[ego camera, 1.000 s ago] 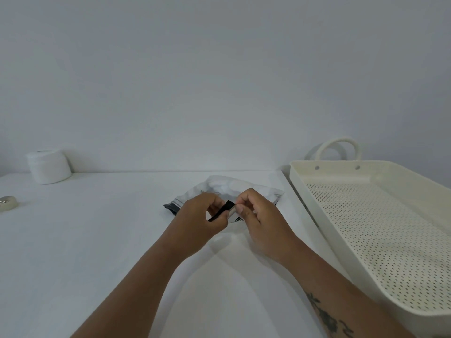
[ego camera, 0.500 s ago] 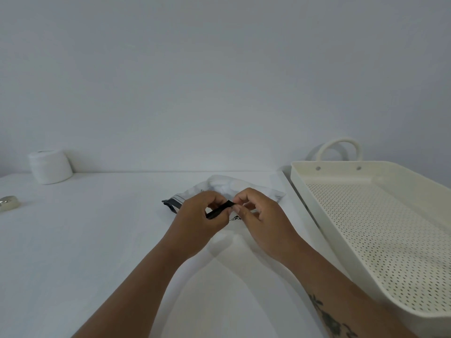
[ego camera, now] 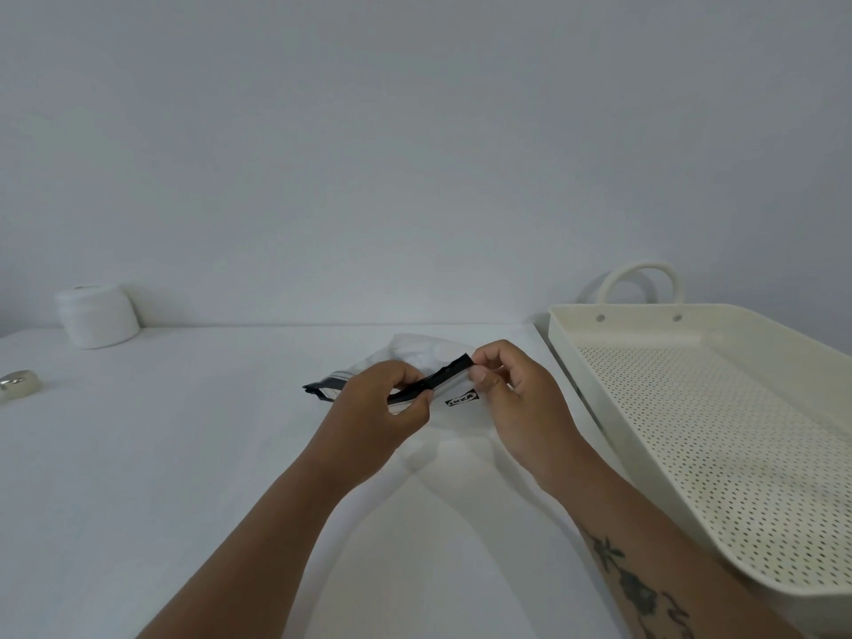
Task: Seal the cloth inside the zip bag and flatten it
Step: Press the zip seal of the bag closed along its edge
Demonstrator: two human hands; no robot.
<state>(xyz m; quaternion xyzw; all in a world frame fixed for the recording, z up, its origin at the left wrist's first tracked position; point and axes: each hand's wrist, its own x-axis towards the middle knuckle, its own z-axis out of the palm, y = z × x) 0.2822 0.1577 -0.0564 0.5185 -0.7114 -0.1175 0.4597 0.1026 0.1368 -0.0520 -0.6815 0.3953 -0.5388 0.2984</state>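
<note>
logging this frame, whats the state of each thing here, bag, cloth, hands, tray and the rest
zip bag: on the table, black zip strip pinched by both hands, seal extent unclear
cloth: white, bunched inside the bag
left hand: pinching the strip
right hand: pinching the strip's right end
tray: perforated, empty, upright
white roll: standing on end
tape roll: lying flat

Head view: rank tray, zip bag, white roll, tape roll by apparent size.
1. Tray, largest, though nearest the camera.
2. Zip bag, partly hidden by the hands.
3. White roll, farther back.
4. Tape roll, smallest.
</note>
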